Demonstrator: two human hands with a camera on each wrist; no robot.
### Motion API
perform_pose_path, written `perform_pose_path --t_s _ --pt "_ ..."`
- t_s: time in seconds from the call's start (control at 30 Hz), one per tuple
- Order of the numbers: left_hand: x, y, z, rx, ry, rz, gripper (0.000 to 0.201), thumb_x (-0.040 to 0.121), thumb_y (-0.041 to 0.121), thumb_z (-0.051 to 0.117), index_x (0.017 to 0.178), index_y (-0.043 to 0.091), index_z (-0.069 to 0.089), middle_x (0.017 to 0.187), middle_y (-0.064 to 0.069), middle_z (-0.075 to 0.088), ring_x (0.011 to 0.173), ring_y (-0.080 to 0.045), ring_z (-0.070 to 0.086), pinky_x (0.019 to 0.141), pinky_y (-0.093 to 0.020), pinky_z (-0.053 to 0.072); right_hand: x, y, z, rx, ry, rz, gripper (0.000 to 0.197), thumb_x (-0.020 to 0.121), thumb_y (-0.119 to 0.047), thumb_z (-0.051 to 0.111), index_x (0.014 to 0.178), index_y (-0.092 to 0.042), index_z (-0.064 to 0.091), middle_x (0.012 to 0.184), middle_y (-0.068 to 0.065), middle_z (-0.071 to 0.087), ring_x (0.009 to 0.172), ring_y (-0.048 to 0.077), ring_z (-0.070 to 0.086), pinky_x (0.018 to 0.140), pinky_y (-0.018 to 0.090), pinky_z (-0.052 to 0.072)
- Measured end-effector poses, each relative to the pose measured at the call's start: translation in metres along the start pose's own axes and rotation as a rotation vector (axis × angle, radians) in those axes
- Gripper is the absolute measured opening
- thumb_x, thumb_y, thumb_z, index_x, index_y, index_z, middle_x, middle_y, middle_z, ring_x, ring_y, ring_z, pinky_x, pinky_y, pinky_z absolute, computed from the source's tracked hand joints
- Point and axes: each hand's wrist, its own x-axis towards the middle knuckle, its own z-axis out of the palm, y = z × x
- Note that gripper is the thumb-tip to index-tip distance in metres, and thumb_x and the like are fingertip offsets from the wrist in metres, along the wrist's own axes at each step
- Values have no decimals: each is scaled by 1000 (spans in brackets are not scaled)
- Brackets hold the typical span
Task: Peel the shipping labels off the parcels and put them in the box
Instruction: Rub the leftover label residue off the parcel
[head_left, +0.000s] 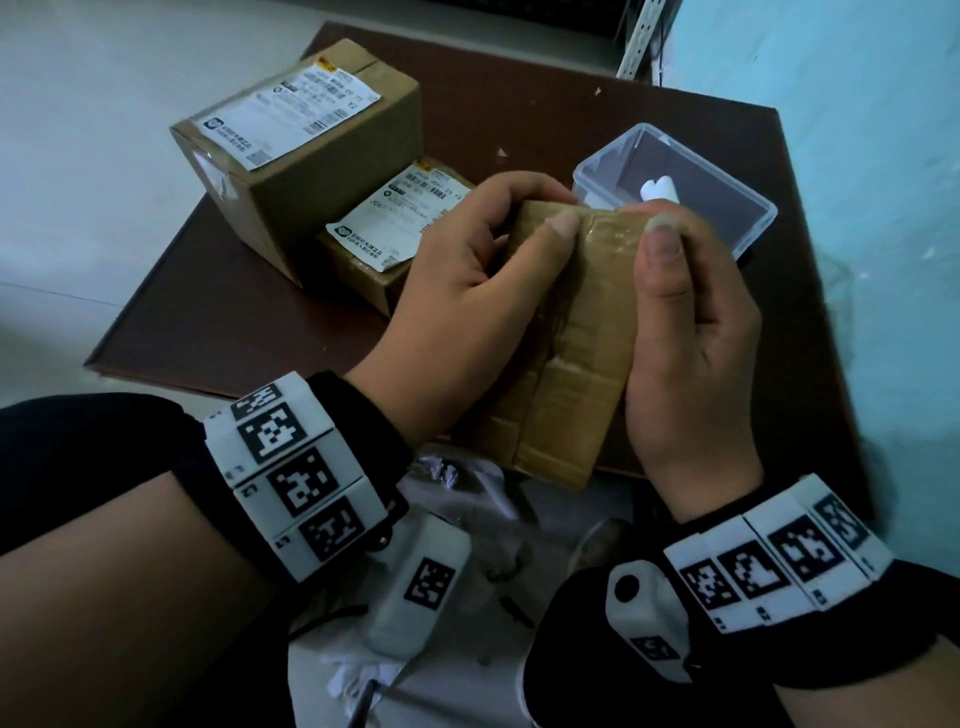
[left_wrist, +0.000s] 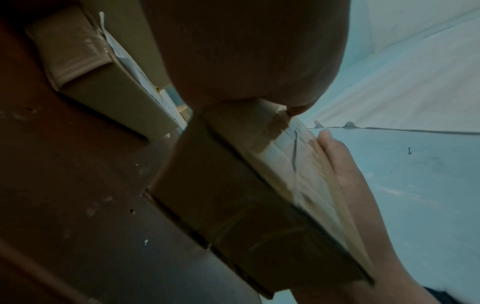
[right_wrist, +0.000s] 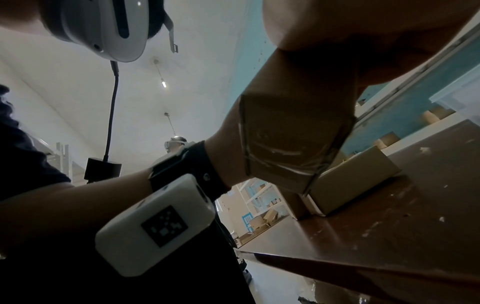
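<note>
I hold a small flat cardboard parcel (head_left: 576, 353) upright over the near edge of the brown table (head_left: 218, 322). My left hand (head_left: 540, 208) grips its top left corner, thumb on the taped seam. My right hand (head_left: 670, 223) grips the top right corner, thumb against the near face. In the left wrist view the parcel's (left_wrist: 228, 185) far face carries a pale printed label (left_wrist: 298, 164) with a finger lying along it. The clear plastic box (head_left: 748, 208) stands just behind, holding a rolled white label (head_left: 660, 189). In the right wrist view the parcel (right_wrist: 293, 139) is seen from below.
A large parcel (head_left: 332, 197) with a white label (head_left: 291, 111) stands at the back left, and a low labelled parcel (head_left: 384, 223) lies in front of it. A blue wall (head_left: 872, 156) borders the table on the right. Crumpled wrapping (head_left: 467, 499) lies below my wrists.
</note>
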Motion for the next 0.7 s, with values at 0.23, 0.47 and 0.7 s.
perform_pose_path --t_s 0.23,0.47,0.7 --pt "0 -1 -1 75 10 18 24 105 14 52 120 6 68 110 -12 73 101 -30 69 89 -51 57 -1 1 1 13 4 -4 22 116 -21 40 115 -18 61 98 -5 65 90 6 64 83 30 55" --pt "0 -2 -2 132 -15 46 25 106 12 48 124 8 65 112 -10 73 100 -26 68 88 -45 57 -1 0 2 24 -5 3 24 116 -17 39 108 -24 60 94 -2 64 87 10 62 81 30 55" --pt "-1 -1 -1 158 -10 54 24 108 17 49 126 12 64 112 -2 72 101 -14 67 88 -31 56 0 -1 2 17 -21 2 26 117 -18 38 105 -29 59 89 -11 62 84 2 60 79 23 51"
